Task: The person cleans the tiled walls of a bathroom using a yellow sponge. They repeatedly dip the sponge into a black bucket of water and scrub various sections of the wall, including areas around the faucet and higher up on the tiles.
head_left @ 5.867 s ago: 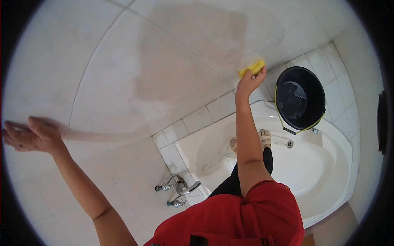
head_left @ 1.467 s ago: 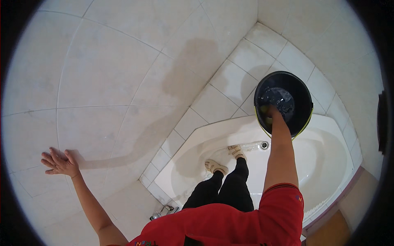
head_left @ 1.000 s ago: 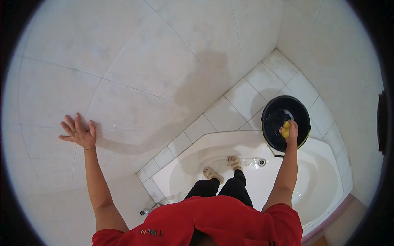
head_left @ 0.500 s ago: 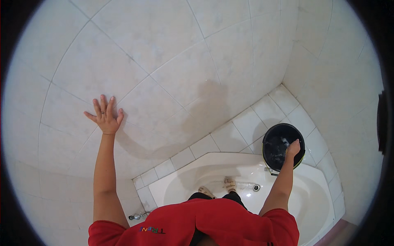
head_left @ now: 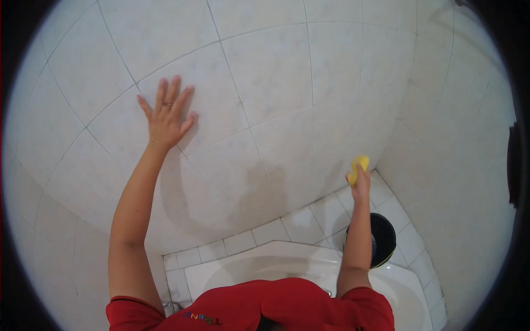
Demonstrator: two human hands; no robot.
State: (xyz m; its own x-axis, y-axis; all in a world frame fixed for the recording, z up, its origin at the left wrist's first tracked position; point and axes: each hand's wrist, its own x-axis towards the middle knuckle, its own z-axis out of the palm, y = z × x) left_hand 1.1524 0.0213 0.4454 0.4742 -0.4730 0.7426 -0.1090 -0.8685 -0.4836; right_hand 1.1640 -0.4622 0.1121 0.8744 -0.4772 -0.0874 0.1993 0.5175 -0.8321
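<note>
My left hand [head_left: 166, 122] lies flat on the pale tiled wall [head_left: 279, 71], its fingers spread and a ring on one of them. On the right, my right hand [head_left: 360, 185] grips a yellow sponge [head_left: 359, 165], raised near the wall corner; whether the sponge touches the tiles I cannot tell. Below that hand, partly covered by my right forearm, a black bucket [head_left: 385, 234] stands on the tiled ledge at the bathtub's corner. Some light-coloured contents show inside the bucket, mostly hidden by the arm.
A white bathtub [head_left: 259, 256] lies in front of my body, bordered by a ledge of white tiles [head_left: 301, 225]. Metal tap fittings [head_left: 172, 305] sit at its left end. A second tiled wall [head_left: 452, 165] rises on the right, with a dark object [head_left: 514, 165] at the far right edge.
My right hand has come up out of the bucket holding the yellow sponge. My left hand has shifted up and right across the wall. The view has tilted upward.
</note>
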